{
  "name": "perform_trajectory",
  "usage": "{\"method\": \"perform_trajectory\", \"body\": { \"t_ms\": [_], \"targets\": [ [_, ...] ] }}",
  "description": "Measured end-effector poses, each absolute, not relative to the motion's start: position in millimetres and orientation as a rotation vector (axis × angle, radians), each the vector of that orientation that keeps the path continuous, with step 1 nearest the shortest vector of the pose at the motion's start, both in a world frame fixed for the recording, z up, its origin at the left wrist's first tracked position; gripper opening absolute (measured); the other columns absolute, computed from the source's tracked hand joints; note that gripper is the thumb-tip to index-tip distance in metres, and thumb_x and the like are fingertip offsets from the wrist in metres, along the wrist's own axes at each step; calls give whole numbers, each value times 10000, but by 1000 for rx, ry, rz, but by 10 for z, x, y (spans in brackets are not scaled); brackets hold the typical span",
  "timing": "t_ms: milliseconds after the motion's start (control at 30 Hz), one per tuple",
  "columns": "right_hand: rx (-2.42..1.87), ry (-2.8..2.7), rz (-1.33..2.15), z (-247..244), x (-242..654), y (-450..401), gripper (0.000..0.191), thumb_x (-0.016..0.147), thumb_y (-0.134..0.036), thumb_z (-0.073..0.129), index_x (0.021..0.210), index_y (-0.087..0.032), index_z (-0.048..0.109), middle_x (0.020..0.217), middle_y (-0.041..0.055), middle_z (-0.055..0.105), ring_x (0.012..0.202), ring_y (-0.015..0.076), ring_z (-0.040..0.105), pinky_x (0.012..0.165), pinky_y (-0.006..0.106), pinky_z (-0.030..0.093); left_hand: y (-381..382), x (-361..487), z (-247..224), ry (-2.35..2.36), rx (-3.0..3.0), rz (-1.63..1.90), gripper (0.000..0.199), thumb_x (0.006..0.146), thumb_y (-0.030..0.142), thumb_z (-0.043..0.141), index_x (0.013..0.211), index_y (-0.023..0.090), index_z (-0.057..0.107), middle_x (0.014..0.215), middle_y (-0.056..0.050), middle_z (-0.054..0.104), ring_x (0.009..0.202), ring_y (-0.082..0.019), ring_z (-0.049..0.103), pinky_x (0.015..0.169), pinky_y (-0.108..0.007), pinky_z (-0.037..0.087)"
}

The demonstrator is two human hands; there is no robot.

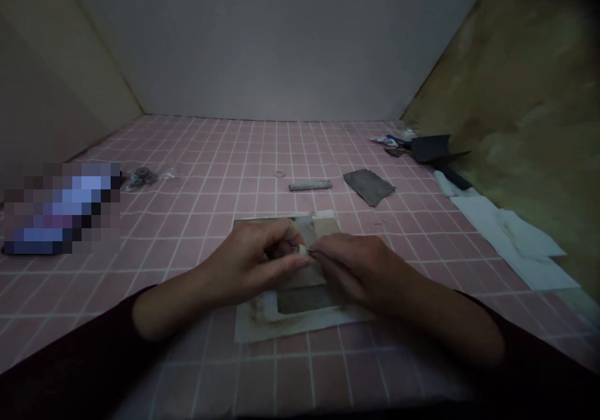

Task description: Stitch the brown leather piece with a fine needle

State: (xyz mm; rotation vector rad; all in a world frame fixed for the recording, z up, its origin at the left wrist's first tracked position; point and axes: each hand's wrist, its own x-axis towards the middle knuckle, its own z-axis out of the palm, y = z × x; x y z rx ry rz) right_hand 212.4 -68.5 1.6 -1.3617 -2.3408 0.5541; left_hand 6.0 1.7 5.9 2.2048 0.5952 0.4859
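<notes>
My left hand pinches a small pale piece between thumb and fingers; it may be a ring, but its full shape is hidden. From the right, my right hand closes its fingertips on a thin rod-like thing that meets the pale piece. Both hands are held close together over a stack of grey and off-white sheets, with a stained pale sheet at the bottom. Beyond them on the cloth lie a grey cylindrical stick and a small pale ring.
A pink checked cloth covers the table. Right of centre is a dark grey sheet. White paper and a black scoop-like thing lie along the right wall. At left are a blurred-out device and a clear bag.
</notes>
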Motion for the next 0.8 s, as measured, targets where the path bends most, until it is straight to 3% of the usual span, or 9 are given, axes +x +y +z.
{"method": "perform_trajectory", "body": {
  "t_ms": [233,500,700,800],
  "targets": [
    [-1272,-2298,872,97,2131,-651,229,947,-181,430,732,-164,506,628,-46,474,579,73,455,577,208,319,21,53,11,518,2389,583,95,879,219,572,946,153,558,839,-7,603,764,-113,565,680,-222,434],
    [-1382,-2333,531,18,2122,-685,149,898,-154,426,789,-153,529,704,4,526,626,116,490,583,243,323,16,60,54,595,2228,532,182,891,330,556,848,154,570,681,27,570,601,-86,539,532,-181,400],
    [-1240,-2317,882,124,2148,-666,233,939,-161,424,720,-167,502,629,-48,464,574,75,446,574,208,318,20,55,24,521,2432,554,92,887,241,556,939,168,537,832,-10,610,752,-129,574,664,-239,438],
    [-1231,-2319,871,126,2146,-659,231,935,-156,432,714,-164,501,629,-47,465,576,75,444,575,211,313,15,56,19,497,2435,566,98,892,243,550,949,165,535,826,-11,604,748,-128,572,658,-236,435]
  ]
}}
